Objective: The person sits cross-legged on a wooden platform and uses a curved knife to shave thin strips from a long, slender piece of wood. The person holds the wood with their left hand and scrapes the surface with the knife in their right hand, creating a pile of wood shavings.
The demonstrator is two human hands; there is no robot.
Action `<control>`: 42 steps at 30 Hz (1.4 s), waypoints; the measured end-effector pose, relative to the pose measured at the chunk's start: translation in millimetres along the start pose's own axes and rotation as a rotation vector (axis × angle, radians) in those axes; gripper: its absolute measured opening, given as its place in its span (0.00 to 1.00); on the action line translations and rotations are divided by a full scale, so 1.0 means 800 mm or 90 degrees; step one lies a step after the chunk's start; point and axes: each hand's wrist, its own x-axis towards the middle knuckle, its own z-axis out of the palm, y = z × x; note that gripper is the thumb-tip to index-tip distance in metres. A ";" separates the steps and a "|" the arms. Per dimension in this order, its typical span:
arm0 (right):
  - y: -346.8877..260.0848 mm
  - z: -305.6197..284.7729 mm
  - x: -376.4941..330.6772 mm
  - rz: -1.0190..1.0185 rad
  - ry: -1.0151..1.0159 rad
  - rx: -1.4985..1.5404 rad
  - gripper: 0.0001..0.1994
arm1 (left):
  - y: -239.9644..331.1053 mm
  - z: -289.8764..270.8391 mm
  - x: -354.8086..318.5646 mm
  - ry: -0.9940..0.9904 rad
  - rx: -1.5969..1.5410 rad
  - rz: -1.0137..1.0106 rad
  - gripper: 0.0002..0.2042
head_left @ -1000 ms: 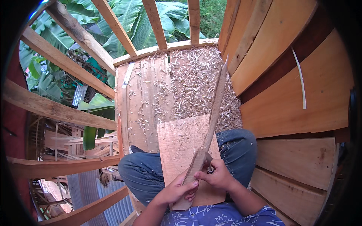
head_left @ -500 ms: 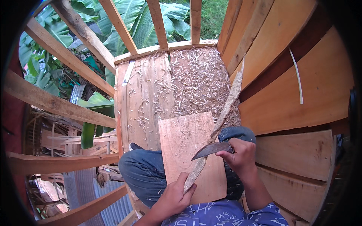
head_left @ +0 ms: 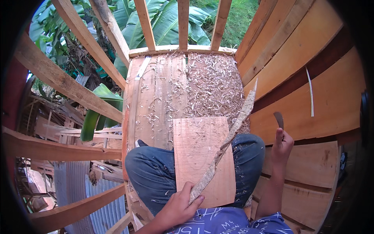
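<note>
My left hand [head_left: 182, 204] is closed round the near end of a long, rough, pale wooden stick [head_left: 230, 138], which slants away to the upper right and tapers to a point. The stick passes over a flat wooden board [head_left: 194, 156] lying across my lap. Off to the right, my right hand [head_left: 281, 148] is raised beside my knee, gripping a knife with a dark curved blade [head_left: 279, 119]. The knife's handle is hidden in the fingers. Blade and stick are apart.
Curled wood shavings [head_left: 216, 85] cover much of the plank floor [head_left: 163, 89] ahead. A plank wall [head_left: 300, 97] rises on the right, with a thin pale strip [head_left: 310, 91] against it. Wooden slats [head_left: 64, 154] form a railing at left and front, with banana leaves [head_left: 156, 27] beyond.
My right hand has swung the knife away from the stick, out to the right, and the blade now points up. My left hand keeps its hold on the stick. The view has shifted slightly.
</note>
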 end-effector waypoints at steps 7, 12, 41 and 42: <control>-0.039 0.060 -0.084 -0.032 -0.296 0.172 0.26 | -0.005 0.000 0.008 0.102 0.146 0.042 0.23; -0.071 0.081 -0.122 0.101 -0.525 0.392 0.19 | -0.003 0.006 0.009 0.141 0.213 0.086 0.27; -0.027 0.074 -0.113 -0.124 -0.487 0.137 0.29 | -0.030 0.012 0.048 -0.171 -0.376 0.104 0.14; -0.026 0.074 -0.116 -0.137 -0.494 0.091 0.29 | -0.023 0.014 0.048 -0.114 -0.342 0.112 0.14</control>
